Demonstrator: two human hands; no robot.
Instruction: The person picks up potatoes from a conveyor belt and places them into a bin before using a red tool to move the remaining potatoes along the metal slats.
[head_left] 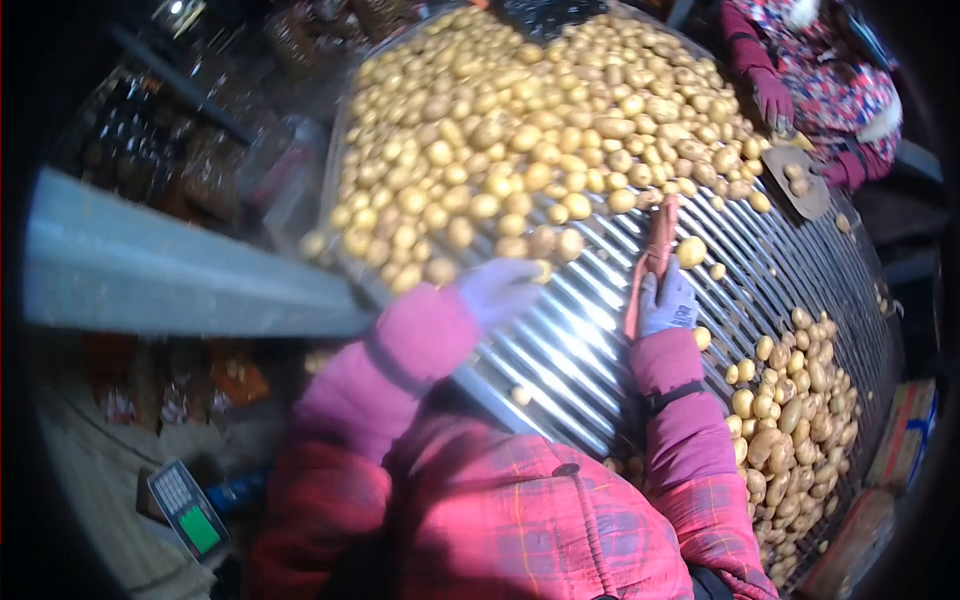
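Note:
My left hand [500, 291], in a pale purple glove, is over the near edge of the potato pile [480, 130], blurred by motion. A potato shows at its fingertips; whether the hand grips it I cannot tell. My right hand [668, 298], gloved in the same colour, is wrapped round a long reddish-brown strip [659, 245] that stands across the metal slats [570, 345]. Just beyond that hand lies a single yellow potato [691, 251]. Another small potato [521, 395] rests on the slats between my arms.
A second potato heap [790, 430] lies at the right. At the upper right a co-worker's gloved hand [773, 98] is beside a flat scoop [797, 184] holding potatoes. A metal beam [190, 265] crosses the left; a scale [188, 508] is below it.

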